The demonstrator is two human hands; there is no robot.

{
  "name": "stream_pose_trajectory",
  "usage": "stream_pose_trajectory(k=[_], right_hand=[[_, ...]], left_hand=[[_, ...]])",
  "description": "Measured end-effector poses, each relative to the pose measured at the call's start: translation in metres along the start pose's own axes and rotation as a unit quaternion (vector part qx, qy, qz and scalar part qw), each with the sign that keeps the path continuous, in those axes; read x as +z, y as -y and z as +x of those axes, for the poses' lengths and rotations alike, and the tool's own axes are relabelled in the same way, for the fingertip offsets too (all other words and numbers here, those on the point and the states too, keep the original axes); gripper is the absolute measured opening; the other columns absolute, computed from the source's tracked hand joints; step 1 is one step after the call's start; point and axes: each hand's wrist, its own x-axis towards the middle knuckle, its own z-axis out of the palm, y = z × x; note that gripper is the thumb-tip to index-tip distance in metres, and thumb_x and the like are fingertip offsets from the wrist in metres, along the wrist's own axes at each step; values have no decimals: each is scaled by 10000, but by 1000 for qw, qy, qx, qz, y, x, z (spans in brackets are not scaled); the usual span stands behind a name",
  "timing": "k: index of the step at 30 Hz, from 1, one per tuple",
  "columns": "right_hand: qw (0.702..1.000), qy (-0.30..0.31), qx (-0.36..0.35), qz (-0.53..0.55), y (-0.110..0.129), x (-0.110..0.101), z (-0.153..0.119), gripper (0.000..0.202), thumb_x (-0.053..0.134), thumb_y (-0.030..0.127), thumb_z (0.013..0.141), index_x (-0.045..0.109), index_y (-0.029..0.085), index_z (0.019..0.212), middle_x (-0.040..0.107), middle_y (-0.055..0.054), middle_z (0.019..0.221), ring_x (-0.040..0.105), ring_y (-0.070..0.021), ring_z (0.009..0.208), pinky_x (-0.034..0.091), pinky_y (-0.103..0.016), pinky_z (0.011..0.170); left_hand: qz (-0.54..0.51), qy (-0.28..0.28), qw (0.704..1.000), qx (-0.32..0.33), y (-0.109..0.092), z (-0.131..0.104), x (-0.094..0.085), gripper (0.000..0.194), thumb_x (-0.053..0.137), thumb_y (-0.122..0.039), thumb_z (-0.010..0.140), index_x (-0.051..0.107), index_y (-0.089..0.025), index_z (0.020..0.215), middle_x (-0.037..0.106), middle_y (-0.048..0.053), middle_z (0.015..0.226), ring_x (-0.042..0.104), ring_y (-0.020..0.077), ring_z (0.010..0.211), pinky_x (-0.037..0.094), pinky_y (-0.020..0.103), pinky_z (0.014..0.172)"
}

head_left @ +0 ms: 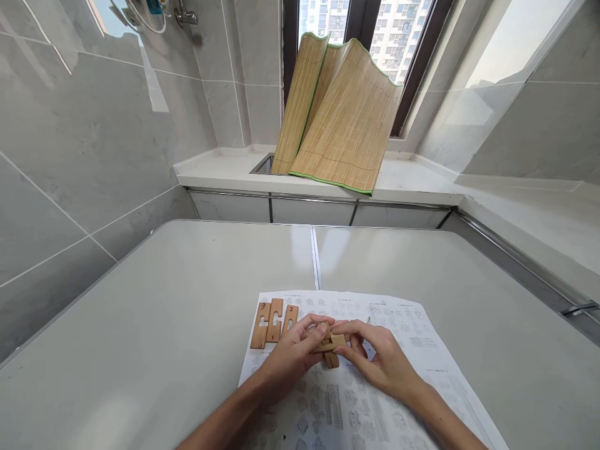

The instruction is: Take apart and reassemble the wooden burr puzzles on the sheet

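Note:
My left hand [304, 342] is closed around a small assembly of interlocking wooden puzzle pieces [331, 359], its thumb pressed on top. From the other side my right hand [375, 350] pinches the same assembly between thumb and fingers. The pieces cross each other, one pointing down toward me; the fingers hide part of them. Just left of my left hand lie three flat notched pieces: a wooden piece marked 3 [255, 337], a middle wooden piece [272, 335] and a partly covered wooden piece marked 2 [292, 312].
A large printed sheet [403, 400] with small diagrams lies under my hands on a white folding table [187, 325] with a centre seam. Behind it, a bamboo mat [347, 125] leans on the counter [225, 178] against the window, partly over a sink [263, 165]. Grey tiled walls stand on both sides.

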Motion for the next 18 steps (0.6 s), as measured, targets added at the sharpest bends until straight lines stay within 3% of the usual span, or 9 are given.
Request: stream_pose_trajectory(k=[6,11,15,18], right_hand=[[999,-50,13,-16,-5,4,-1,205,665,422,945,719,269,1071,576,9,650,510,-174,584,421,-296,571],[995,-82,54,9,-1,-1,2,222,660,473,942,689,265,1014,525,33,610,502,-171,585,423,-302,594],[991,-93,81,52,2,-5,5,265,657,503,937,683,260,1037,566,24,633,531,-181,620,451,-319,657],[988,-87,91,88,4,-6,7,300,658,529,927,682,252,1039,599,10,671,546,-189,643,453,-324,673]], left_hand=[[66,-5,998,8,-1,-1,4,467,647,-553,933,653,-198,1235,703,111,1181,677,255,1122,528,369,977],[95,-19,995,17,3,-3,9,593,621,-578,936,511,-211,1388,746,96,1029,768,255,905,562,440,945],[135,-9,990,40,5,-7,13,811,847,-407,786,424,-218,1452,747,102,1020,754,272,966,567,429,931],[154,-10,987,50,4,-8,13,930,893,-308,733,359,-234,1491,740,87,1009,747,261,972,563,440,950]])
